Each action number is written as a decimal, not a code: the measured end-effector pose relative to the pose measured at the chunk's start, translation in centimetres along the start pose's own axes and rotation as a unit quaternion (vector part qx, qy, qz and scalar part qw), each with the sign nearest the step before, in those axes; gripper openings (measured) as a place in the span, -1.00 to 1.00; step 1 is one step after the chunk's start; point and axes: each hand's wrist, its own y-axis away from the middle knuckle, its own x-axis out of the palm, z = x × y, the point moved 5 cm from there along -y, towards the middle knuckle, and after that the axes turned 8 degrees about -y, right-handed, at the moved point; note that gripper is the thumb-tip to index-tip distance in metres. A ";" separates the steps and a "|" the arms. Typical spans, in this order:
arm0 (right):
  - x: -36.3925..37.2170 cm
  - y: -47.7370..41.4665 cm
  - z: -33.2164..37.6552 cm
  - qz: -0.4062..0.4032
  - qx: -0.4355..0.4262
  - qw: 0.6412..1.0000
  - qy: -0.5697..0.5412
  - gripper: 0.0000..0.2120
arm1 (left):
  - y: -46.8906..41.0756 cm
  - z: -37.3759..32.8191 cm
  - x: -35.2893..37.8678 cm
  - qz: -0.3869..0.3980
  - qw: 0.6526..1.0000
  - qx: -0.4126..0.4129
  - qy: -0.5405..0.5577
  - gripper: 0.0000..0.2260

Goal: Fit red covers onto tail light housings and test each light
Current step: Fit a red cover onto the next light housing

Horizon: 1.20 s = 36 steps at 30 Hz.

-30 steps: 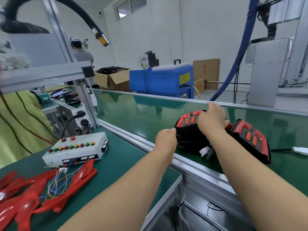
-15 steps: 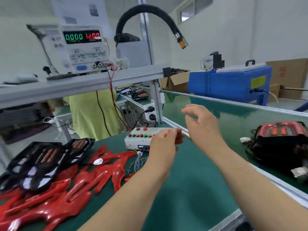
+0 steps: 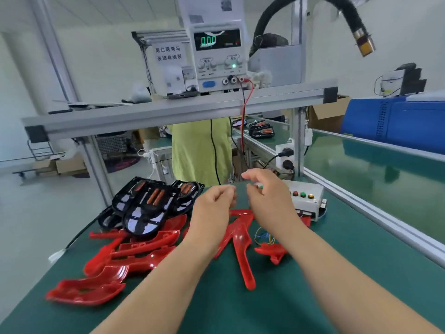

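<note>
Several covers (image 3: 134, 251) lie loose on the mat (image 3: 337, 273), none fitted; bare housings (image 3: 147, 208) sit stacked just behind. Your left hand (image 3: 213, 208) and right hand (image 3: 267, 196) hover above, loosely curled, seemingly empty. Fitting and testing look all ahead of you.

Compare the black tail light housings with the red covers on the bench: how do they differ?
The black housings carry orange strips and pale panels; the red covers are one glossy colour. The housings are broad rounded shells; the covers are thin, curved frames. The housings sit stacked at the far left; the covers lie spread out nearer. Both rest on the green mat.
</note>
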 end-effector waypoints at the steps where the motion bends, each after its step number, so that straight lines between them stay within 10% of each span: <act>1: 0.9 0.1 -0.2 0.011 0.005 1.000 0.002 -0.71 | -0.5 0.6 -1.3 -0.014 1.000 0.000 -0.010 -0.83; 9: 4.7 2.0 -4.1 0.059 0.099 0.993 -0.010 -0.58 | -4.3 6.5 -12.0 -0.139 0.959 -0.018 -0.248 -0.79; 13: 5.2 2.8 -5.4 0.051 0.123 0.991 -0.015 -0.56 | -6.0 9.5 -15.0 -0.160 0.885 -0.108 -0.424 -0.16; 25: 6.1 3.9 -6.0 0.082 0.125 0.988 -0.027 -0.61 | -9.3 13.2 -15.4 -0.078 0.842 -0.213 -0.489 0.22; 36: 6.0 4.3 -3.9 0.096 0.066 0.993 -0.031 -0.60 | -5.8 9.0 -13.2 -0.156 0.954 -0.128 -0.221 0.05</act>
